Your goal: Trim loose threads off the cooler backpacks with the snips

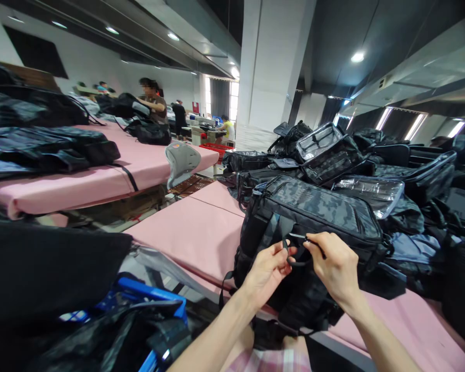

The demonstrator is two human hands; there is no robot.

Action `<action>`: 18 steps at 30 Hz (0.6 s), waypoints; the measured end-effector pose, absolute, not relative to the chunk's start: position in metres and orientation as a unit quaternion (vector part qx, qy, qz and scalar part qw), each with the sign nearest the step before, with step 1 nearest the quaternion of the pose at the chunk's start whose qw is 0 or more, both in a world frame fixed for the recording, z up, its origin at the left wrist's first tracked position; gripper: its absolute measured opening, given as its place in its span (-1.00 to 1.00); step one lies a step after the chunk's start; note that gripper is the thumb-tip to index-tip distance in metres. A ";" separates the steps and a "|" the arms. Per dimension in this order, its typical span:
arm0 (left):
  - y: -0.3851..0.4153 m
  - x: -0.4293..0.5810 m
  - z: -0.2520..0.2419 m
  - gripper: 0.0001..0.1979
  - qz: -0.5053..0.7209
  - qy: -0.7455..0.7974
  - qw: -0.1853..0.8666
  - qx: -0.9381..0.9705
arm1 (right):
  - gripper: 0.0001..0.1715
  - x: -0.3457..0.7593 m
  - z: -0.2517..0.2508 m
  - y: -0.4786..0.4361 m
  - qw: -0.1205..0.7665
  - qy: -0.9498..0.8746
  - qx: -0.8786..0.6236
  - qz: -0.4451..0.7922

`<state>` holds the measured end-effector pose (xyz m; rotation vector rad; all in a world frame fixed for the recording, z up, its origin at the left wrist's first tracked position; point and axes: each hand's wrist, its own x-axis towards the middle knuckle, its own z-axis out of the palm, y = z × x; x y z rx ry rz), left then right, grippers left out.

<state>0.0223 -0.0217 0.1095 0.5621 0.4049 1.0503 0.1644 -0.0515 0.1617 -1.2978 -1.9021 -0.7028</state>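
Observation:
A black and grey camouflage backpack (321, 204) rests before me on the pink-covered table (194, 227). At its near side, my left hand (266, 269) pinches a black strap (297, 264) between thumb and fingers. My right hand (335, 261) is closed on a slim tool with a thin silver blade or tip (297, 235), which points left toward the strap. Its handle is mostly hidden in the fingers, so I cannot tell its exact kind. Both hands are close together in front of the bag.
More camouflage bags (325, 150) are heaped behind and to the right, some lying open. On the left, another pink table (70, 186) bears bags, with a person (155, 106) beside it. A grey chair back (181, 163) and blue crate (151, 290) are nearby.

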 end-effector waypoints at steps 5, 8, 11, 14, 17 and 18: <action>-0.019 0.023 0.112 -0.76 0.554 0.249 0.728 0.318 | -0.84 0.173 0.161 -0.052 0.384 -0.754 -0.497 -0.192; -0.020 0.024 0.118 -0.79 0.603 0.296 0.639 0.375 | -0.83 0.167 0.161 -0.053 0.365 -0.770 -0.481 -0.205; -0.021 0.026 0.123 -0.81 0.613 0.306 0.610 0.397 | -0.86 0.163 0.161 -0.051 0.359 -0.775 -0.470 -0.224; -0.021 0.027 0.123 -0.78 0.615 0.324 0.590 0.410 | -0.87 0.165 0.160 -0.050 0.379 -0.759 -0.486 -0.210; -0.018 0.028 0.121 -0.80 0.609 0.334 0.586 0.417 | -0.84 0.167 0.159 -0.049 0.415 -0.738 -0.513 -0.141; -0.016 0.028 0.120 -0.84 0.603 0.335 0.588 0.423 | -0.82 0.167 0.159 -0.049 0.419 -0.739 -0.514 -0.115</action>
